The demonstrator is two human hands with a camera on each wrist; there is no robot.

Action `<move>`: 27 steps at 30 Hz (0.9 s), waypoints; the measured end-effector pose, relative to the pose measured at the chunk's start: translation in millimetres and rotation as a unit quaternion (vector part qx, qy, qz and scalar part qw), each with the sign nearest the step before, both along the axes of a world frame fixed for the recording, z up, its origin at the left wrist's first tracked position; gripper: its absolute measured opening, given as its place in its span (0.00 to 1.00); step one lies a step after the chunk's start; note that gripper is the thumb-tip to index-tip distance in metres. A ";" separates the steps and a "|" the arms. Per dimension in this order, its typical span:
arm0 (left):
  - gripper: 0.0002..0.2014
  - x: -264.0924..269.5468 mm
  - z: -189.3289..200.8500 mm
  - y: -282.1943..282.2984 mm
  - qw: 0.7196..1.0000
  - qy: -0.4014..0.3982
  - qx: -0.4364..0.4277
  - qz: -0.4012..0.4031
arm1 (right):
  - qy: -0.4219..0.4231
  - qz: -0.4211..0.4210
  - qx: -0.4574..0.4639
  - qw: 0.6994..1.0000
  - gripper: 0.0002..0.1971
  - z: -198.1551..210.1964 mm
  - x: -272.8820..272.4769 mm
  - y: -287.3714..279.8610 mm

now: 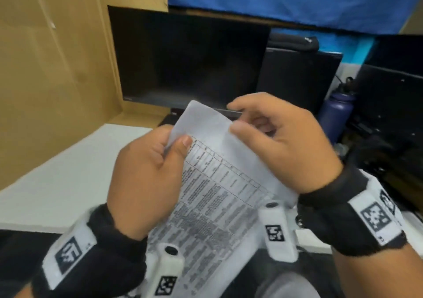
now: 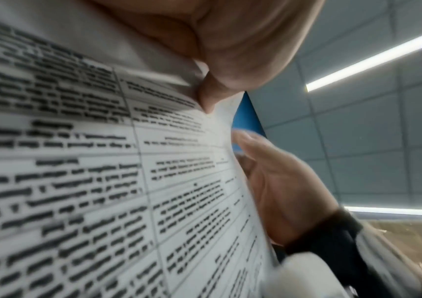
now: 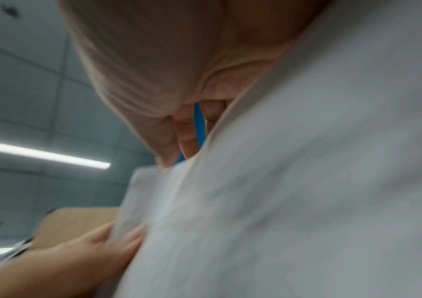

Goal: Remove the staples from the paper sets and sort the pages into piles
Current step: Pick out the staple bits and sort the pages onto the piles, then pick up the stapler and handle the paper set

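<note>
- A stapled paper set (image 1: 212,183), its printed table facing up, is held in the air in front of the dark monitor (image 1: 190,61), above the near edge of the white desk (image 1: 68,178).
- The top sheet (image 1: 206,123) of the set is folded back from the corner nearest the monitor, showing its blank underside; in the right wrist view that blank side (image 3: 306,181) fills most of the frame.
- The left hand (image 1: 148,171) pinches the set's left edge just below the fold, thumb on the printed face and fingers curled behind; the left wrist view shows the thumb tip (image 2: 206,96) pressed on the page.
- The right hand (image 1: 281,144) grips the folded-back sheet at its right edge, thumb on top and fingers curled behind the paper, nearer the monitor than the left hand.
- No staple and no staple remover can be made out; the corner is blurred, so whether the staple is out cannot be told.
- By this evidence the task looks early for this set: its pages are not yet laid apart, and separating and placing them is judged still to come.
- No sorted piles show on the desk left of the monitor; other sets, if any, are out of view.
- Right of the monitor stand a dark computer tower (image 1: 297,80) and a purple water bottle (image 1: 336,116).
</note>
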State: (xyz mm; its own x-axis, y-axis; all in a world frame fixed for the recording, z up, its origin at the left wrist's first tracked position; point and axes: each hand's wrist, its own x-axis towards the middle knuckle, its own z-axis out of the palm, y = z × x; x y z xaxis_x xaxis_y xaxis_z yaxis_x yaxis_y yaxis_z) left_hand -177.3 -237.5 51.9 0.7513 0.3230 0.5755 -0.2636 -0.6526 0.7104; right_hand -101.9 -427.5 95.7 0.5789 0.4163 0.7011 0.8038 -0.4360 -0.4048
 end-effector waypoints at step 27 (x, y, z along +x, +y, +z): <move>0.19 21.1 -49.1 -7.4 0.989 0.130 0.045 -0.061 | 0.436 -0.180 0.339 0.814 0.13 -68.5 43.1 -154.0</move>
State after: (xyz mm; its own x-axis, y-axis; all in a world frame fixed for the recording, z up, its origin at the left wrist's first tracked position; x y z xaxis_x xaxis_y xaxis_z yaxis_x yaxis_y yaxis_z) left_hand -156.2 -244.9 2.8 0.9081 0.1772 0.3795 -0.1596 -0.6914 0.7047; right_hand -58.7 -581.5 27.2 0.9784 -0.2016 -0.0447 -0.0492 -0.0171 -0.9986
